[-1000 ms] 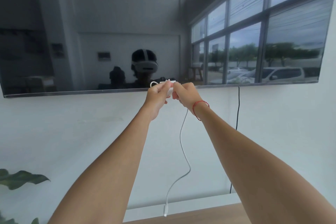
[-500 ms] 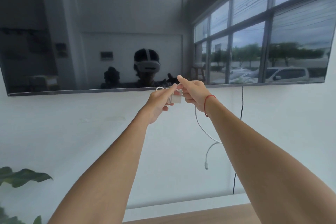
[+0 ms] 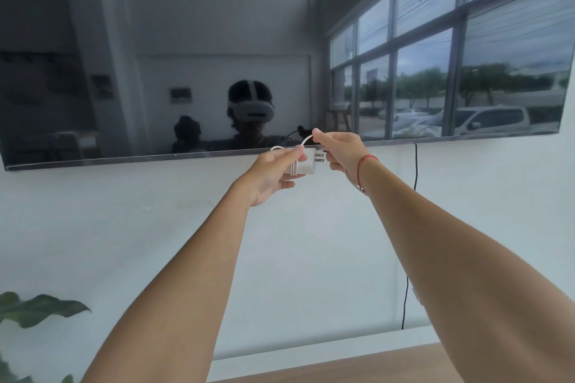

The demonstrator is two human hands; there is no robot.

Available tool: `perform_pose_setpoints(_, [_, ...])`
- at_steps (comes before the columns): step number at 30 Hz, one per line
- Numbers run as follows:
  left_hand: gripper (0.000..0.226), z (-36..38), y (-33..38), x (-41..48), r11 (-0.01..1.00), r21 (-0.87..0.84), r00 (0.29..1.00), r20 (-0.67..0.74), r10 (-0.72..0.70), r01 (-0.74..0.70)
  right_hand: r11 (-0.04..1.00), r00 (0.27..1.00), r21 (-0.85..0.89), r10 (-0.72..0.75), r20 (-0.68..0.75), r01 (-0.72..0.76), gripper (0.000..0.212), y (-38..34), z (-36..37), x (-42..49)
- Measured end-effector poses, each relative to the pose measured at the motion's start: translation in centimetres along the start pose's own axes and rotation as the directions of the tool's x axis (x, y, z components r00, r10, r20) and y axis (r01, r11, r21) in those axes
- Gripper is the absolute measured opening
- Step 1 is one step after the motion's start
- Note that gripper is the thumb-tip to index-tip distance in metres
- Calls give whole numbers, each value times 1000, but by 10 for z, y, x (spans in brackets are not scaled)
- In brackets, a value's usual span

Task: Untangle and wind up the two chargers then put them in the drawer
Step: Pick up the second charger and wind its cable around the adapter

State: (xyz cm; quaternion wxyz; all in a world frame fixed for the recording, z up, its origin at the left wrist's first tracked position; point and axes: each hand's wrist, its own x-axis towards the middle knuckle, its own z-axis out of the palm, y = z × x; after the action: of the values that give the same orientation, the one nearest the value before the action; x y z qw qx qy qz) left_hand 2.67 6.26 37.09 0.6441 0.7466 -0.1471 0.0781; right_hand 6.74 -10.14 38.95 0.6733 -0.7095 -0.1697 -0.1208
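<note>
Both arms are stretched out in front of me at the lower edge of a wall-mounted screen. My left hand (image 3: 270, 172) grips a white charger block (image 3: 306, 162) with its two metal prongs pointing right and turns of white cable wrapped round its left end. My right hand (image 3: 340, 152) pinches the last short stretch of white cable (image 3: 306, 141), which arcs from the block up to my fingertips. No loose cable hangs below the hands. The second charger and the drawer are out of view.
A large dark screen (image 3: 124, 162) hangs on the white wall. A black power cord (image 3: 410, 227) runs down the wall behind my right forearm. Green plant leaves (image 3: 37, 309) show at the lower left. A wooden surface (image 3: 357, 367) lies at the bottom.
The long white cable that dangled below my hands has been wound onto the charger block. Only a short arc is left between the block and my right fingers.
</note>
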Motion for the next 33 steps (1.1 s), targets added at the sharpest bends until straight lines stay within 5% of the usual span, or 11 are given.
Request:
perform_pose_setpoints(4, [24,5,4,3,993,-116,1000,-6,27,-27,995,993,75,69,-95,-62,31,7,7,-1])
perform_pose_setpoints(9, [24,11,8,6,977,-197,996,-49,72,-81,938,982,290,179,66,-190,18,16,11,-5])
perform_pose_setpoints(13, [24,19,3,10,965,-251,988,-149,43,-80,954,971,187,221,91,-235,11,20,24,-9])
perform_pose_setpoints(22, [22,23,-4,9,928,-344,954,-297,35,-141,975,959,-62,221,177,-214,31,23,38,-18])
perform_pose_setpoints(27, [21,20,-11,11,944,-295,920,-393,18,-145,939,971,-318,184,154,-127,29,20,42,-21])
perform_pose_setpoints(33, [31,7,-19,12,985,-136,885,-465,32,-107,937,985,-347,26,171,36,39,10,45,-27])
